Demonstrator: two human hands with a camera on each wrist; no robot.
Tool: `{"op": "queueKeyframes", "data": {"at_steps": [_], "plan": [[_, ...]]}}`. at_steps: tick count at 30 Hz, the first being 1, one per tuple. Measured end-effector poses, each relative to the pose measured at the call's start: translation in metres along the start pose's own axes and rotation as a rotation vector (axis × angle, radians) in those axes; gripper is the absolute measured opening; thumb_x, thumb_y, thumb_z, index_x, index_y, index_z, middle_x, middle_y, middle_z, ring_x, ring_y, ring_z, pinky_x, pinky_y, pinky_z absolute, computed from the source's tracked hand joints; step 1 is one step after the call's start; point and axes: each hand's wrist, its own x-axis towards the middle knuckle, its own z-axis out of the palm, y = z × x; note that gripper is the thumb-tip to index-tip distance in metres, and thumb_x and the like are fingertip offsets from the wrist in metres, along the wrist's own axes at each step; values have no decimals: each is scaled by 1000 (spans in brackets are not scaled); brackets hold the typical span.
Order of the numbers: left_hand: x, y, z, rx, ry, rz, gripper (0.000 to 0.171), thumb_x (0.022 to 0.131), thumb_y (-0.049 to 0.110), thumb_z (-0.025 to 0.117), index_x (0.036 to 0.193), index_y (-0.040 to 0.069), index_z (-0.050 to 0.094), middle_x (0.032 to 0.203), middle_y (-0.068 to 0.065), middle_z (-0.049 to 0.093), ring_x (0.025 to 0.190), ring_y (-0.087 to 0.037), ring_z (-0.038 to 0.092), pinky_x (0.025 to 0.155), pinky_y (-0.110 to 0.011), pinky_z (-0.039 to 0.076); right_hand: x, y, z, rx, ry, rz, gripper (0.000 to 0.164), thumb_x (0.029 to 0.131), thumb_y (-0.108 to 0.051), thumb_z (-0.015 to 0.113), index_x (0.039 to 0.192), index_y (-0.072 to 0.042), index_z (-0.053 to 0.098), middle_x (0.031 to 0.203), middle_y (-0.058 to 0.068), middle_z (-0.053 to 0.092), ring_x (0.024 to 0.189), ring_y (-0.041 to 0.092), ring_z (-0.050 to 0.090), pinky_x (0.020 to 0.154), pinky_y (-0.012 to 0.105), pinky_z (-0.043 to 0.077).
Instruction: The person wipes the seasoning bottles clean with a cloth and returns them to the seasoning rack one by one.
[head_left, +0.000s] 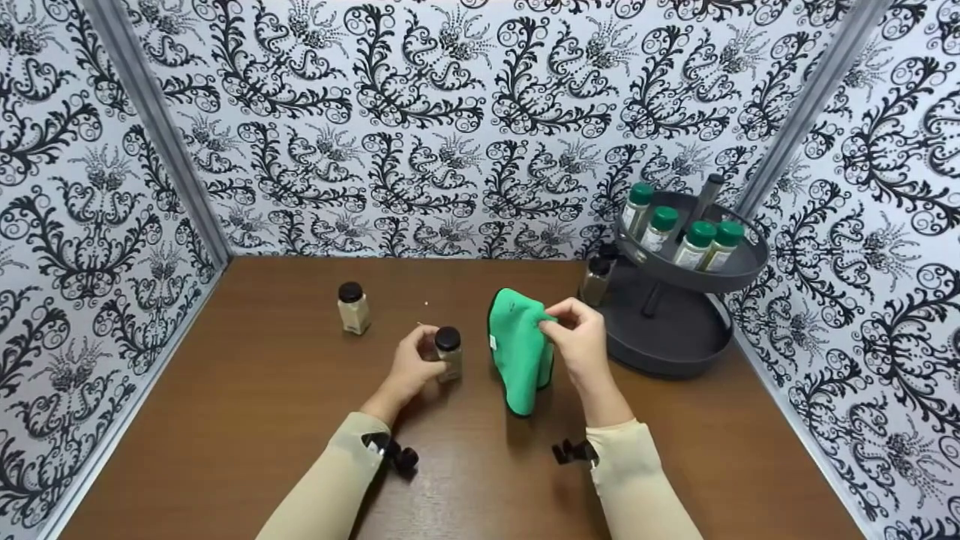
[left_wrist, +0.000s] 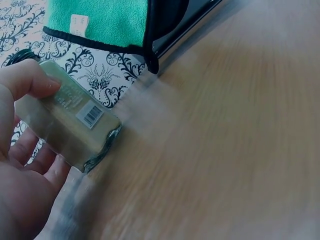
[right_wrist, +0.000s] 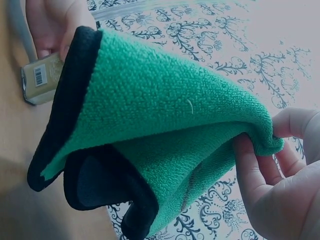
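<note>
My left hand (head_left: 412, 365) grips a small glass spice jar (head_left: 449, 360) with a black cap, thumb on one side and fingers on the other. In the left wrist view the jar (left_wrist: 70, 115) shows a barcode label and pale brown contents. To the right, my right hand (head_left: 581, 341) pinches a green cloth (head_left: 517, 345) with black edging by its upper part. The cloth hangs in loose folds, and in the right wrist view the cloth (right_wrist: 165, 105) bunches between thumb and fingers. Another black-capped spice jar (head_left: 353, 309) stands farther left on the table.
A two-tier dark round rack (head_left: 667, 352) stands at the right back. Several green-capped jars (head_left: 697, 246) sit on its upper tier, and black-capped jars (head_left: 596, 280) on the lower one. Patterned walls (head_left: 420, 135) enclose the brown table (head_left: 247, 390). A small white speck (head_left: 426, 304) lies near the back.
</note>
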Motion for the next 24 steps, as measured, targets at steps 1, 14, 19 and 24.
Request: {"op": "queueKeyframes", "data": {"at_steps": [1, 14, 19, 24], "plan": [[0, 0, 0, 0, -5, 1, 52, 67, -16, 76, 116, -2, 69, 100, -4, 71, 90, -10, 63, 81, -21, 52, 0, 0, 0, 2, 0, 1, 16, 75, 18, 70, 91, 19, 67, 72, -5, 67, 64, 5, 59, 58, 18, 49], [6, -7, -13, -90, -268, 65, 83, 72, -16, 42, 154, -6, 49, 155, -32, 50, 125, -9, 54, 100, -23, 42, 1, 0, -2, 14, -5, 7, 17, 77, 17, 71, 93, 20, 66, 74, -4, 66, 68, 7, 60, 60, 19, 50], [7, -7, -12, -96, -267, 52, 77, 73, -19, 44, 147, -8, 55, 144, -26, 61, 119, -8, 59, 99, -23, 47, 1, 0, -1, 22, -11, 11, 18, 78, 16, 71, 94, 20, 65, 75, -4, 66, 67, 6, 60, 60, 19, 51], [7, -8, -12, 11, -235, 105, 65, 73, -19, 55, 135, -5, 64, 117, -16, 72, 102, -8, 65, 89, -22, 51, -1, -1, 1, 26, -8, 24, 18, 78, 17, 71, 94, 20, 66, 75, -3, 67, 67, 6, 60, 59, 19, 51]]}}
